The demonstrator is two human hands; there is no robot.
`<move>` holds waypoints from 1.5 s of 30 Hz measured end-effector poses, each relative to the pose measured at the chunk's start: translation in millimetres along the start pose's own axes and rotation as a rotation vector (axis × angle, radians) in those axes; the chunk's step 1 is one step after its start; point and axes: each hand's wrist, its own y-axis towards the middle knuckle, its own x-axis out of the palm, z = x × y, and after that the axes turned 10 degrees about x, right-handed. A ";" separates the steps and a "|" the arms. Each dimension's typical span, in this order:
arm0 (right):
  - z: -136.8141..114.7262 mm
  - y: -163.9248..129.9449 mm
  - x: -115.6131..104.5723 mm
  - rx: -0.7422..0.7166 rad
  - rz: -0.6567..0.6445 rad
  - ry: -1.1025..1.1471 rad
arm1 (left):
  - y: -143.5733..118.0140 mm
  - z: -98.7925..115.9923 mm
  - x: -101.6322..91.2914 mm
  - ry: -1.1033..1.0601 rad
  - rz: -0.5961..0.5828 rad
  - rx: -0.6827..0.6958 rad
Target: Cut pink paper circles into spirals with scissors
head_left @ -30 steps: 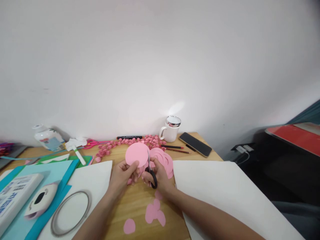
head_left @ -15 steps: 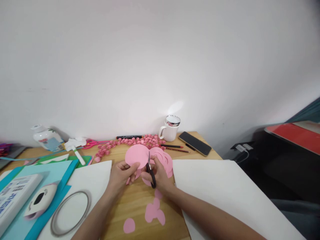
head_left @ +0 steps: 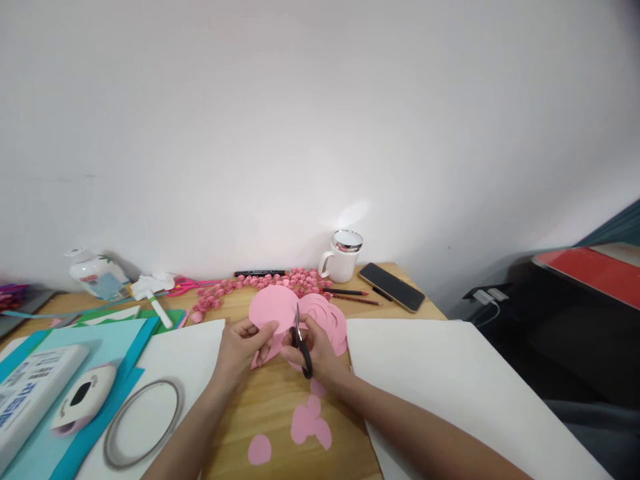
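- A pink paper circle [head_left: 273, 308] is pinched at its lower edge between the thumb and fingers of the left hand [head_left: 243, 347], and is held up just above the wooden table [head_left: 270, 407].
- A pair of black-handled scissors [head_left: 299, 340] is gripped in the right hand [head_left: 315, 350], fingers closed through the loops; the blades point upward and lie against the right edge of the circle.
- Whether the blades are parted or closed cannot be told at this size.
- A curl of pink paper hangs below the circle, between the two hands, so the cut is judged to be partly made, with most of the circle left whole.
- Just behind the right hand lies a heap of cut pink circles [head_left: 330, 317], some of them seemingly cut into spirals.
- Nearer the body than the grip, small pink offcuts [head_left: 310, 423] lie scattered on the table.
- Beyond the grip, along the wall, a row of small rolled pink paper roses [head_left: 260, 283] is laid out; many pieces are thus judged finished.
- Behind the roses a black marker [head_left: 259, 273] lies, and to the right of it stand a white mug [head_left: 343, 257], two pencils [head_left: 350, 297] and a phone [head_left: 391, 287].
- White sheets [head_left: 450, 380] flank the hands on both sides.
- Far to the left of the grip a ring of tape [head_left: 143, 423], a paper punch [head_left: 83, 400] and blue sheets [head_left: 75, 347] are seen.
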 end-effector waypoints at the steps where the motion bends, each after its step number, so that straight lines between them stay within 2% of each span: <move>1: -0.6 -0.1 0.3 0.003 0.002 -0.003 | 0.0 0.2 0.1 -0.001 0.001 0.001; 9: -0.5 -0.9 0.3 0.024 -0.001 0.037 | 1.7 -6.2 -2.8 0.002 -0.048 -0.030; 19: 3.0 -1.1 -0.2 0.050 0.005 0.038 | 0.8 -3.2 -2.1 0.018 -0.047 -0.028; 25: 11.7 1.7 -3.9 0.062 0.013 0.009 | -0.1 1.3 0.1 -0.048 -0.028 -0.014; 32: 10.9 0.1 -2.7 0.086 0.000 -0.021 | 0.0 0.3 1.8 -0.118 -0.061 -0.034; 39: 8.2 -1.4 -1.6 0.070 -0.048 0.008 | 1.3 -7.3 -2.5 0.005 -0.054 -0.036; 45: -2.0 -1.7 0.4 0.027 -0.014 0.101 | 1.1 -6.9 -3.7 0.058 -0.075 -0.045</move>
